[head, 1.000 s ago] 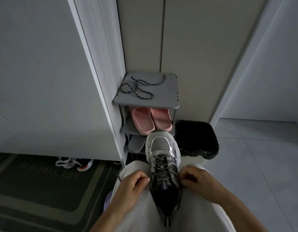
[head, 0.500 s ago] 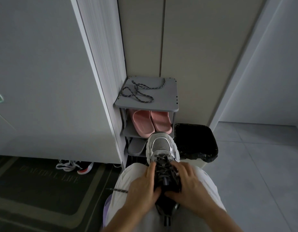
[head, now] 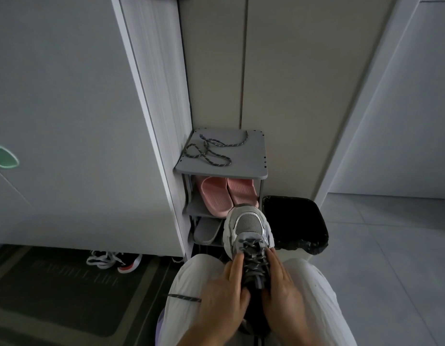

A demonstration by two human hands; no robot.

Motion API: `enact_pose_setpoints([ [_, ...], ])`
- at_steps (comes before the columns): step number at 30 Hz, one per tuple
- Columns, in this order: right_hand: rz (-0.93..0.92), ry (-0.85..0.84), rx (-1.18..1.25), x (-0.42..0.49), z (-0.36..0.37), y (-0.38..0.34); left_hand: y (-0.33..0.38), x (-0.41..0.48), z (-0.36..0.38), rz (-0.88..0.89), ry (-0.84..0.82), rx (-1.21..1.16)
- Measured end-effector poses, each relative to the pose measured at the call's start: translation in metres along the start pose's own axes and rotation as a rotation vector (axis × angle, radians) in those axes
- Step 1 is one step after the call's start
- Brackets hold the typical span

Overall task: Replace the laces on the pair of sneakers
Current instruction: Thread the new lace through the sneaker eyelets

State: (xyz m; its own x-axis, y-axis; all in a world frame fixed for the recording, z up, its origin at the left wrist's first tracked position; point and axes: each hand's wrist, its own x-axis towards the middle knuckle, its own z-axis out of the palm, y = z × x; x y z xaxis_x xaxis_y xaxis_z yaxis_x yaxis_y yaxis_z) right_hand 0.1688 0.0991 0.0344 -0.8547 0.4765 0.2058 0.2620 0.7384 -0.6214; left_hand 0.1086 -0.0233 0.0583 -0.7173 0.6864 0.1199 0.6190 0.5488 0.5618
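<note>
Far centre: a grey three-tier shoe rack (head: 251, 158) stands against the beige wall panels, its flat top shelf pierced with small holes at the edges. On that shelf a loose speckled cord lace (head: 207, 152) lies in open loops. The middle tier holds ribbed pink slippers (head: 215, 198), and the lower tier holds a grey slipper (head: 206, 231). Just right of the rack is a bin (head: 295, 221) lined with a crinkled, glossy black bag. At left, under a pale cabinet (head: 91, 121), a second shoe (head: 116, 259) with white laces rests at the far edge of a dark doormat (head: 66, 290).

Near centre: the sneaker (head: 249, 226) lies on your lap, on creased white trousers (head: 314, 295). Its toe points away from you and overlaps the rack's lower tiers and the bin's left edge. The toe is grey mesh framed by shiny silver trim over a chunky white sole. A dark speckled lace crosses the eyelets, and the collar is dark.

Your left hand (head: 224, 300) and right hand (head: 284, 293) clasp the sneaker from either side. The fingers of each lie straight and pressed together along the laced flanks, and the thumbs bend inward at the collar. One lace end (head: 184, 298) trails leftward across your left thigh.
</note>
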Motion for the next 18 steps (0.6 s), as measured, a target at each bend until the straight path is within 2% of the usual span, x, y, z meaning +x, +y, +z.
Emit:
enact_pose_setpoints([
  [5, 0.033, 0.05, 0.004, -0.008, -0.004, 0.005, 0.002, -0.003, 0.014, 0.047, 0.029, 0.023],
  [13, 0.156, -0.03, 0.029, -0.013, -0.008, 0.021, 0.009, 0.007, 0.034, -0.015, -0.084, -0.048],
  [18, 0.291, -0.046, 0.127, -0.011, 0.006, 0.04, -0.008, 0.002, 0.064, -0.192, -0.169, -0.255],
])
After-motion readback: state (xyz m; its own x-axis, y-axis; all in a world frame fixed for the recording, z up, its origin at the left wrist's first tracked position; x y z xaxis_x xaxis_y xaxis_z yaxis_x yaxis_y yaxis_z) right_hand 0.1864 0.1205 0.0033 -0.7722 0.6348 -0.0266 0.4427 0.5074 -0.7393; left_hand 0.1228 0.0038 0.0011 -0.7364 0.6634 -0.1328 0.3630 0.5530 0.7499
